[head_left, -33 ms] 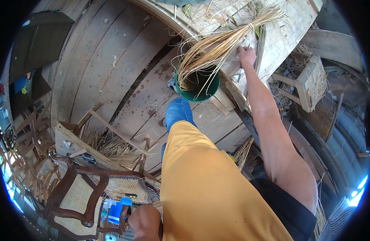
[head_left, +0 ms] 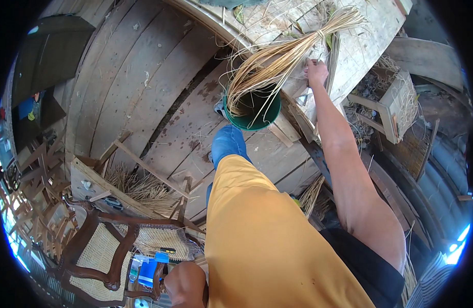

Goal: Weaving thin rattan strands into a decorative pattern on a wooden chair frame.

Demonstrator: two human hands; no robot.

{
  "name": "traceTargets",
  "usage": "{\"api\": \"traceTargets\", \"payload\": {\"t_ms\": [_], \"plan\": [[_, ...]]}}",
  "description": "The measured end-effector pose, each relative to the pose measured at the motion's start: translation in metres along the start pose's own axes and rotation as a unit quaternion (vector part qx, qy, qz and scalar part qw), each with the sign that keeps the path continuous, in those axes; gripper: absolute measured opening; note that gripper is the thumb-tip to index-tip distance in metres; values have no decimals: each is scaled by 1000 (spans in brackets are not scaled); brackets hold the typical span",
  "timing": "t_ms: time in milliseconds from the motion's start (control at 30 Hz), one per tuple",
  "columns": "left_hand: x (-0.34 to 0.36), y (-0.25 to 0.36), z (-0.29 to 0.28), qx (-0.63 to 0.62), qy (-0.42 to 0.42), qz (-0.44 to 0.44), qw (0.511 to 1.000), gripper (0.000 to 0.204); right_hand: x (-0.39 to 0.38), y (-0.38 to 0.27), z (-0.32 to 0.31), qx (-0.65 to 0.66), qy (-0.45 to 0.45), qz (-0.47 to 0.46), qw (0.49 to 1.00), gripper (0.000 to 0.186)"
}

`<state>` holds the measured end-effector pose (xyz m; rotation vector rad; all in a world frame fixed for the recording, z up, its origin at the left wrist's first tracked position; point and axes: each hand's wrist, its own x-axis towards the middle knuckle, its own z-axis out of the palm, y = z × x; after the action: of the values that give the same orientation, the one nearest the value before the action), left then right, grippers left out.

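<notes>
My right hand (head_left: 316,72) reaches to the wooden worktop, just beneath a bundle of long cane strips (head_left: 293,49). Its fingers are curled together at a pale patch by the bundle; what they hold, if anything, is too small to make out. The tan bundle is tied near its far end. Its loose, curved end hangs over the worktop's edge into a green bucket (head_left: 253,123) on the floor. Of my left side only a bent part of the arm (head_left: 184,282) shows at the lower edge; the left hand is out of view.
A dark wooden chair with woven cane panels (head_left: 95,254) lies at lower left, with blue items beside it. A wooden frame (head_left: 124,192) holds loose cane strips. More scraps lie around a wooden box (head_left: 395,110) right of the worktop (head_left: 367,56). Plank flooring (head_left: 139,77) spreads left.
</notes>
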<state>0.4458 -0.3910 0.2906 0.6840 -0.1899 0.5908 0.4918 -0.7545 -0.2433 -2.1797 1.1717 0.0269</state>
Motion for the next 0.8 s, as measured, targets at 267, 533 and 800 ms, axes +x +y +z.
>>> {"api": "traceTargets", "payload": {"t_ms": [267, 533, 800], "plan": [[-1, -17, 7, 43, -1, -58, 997, 48, 14, 19, -15, -15, 126, -53, 991, 18], [-8, -32, -14, 9, -133, 9, 991, 46, 56, 2, -3, 8, -10, 1, 1000, 21], [-17, -37, -3, 184, 37, -37, 982, 42, 48, -18, 1, 21, 11, -127, 992, 25]]}}
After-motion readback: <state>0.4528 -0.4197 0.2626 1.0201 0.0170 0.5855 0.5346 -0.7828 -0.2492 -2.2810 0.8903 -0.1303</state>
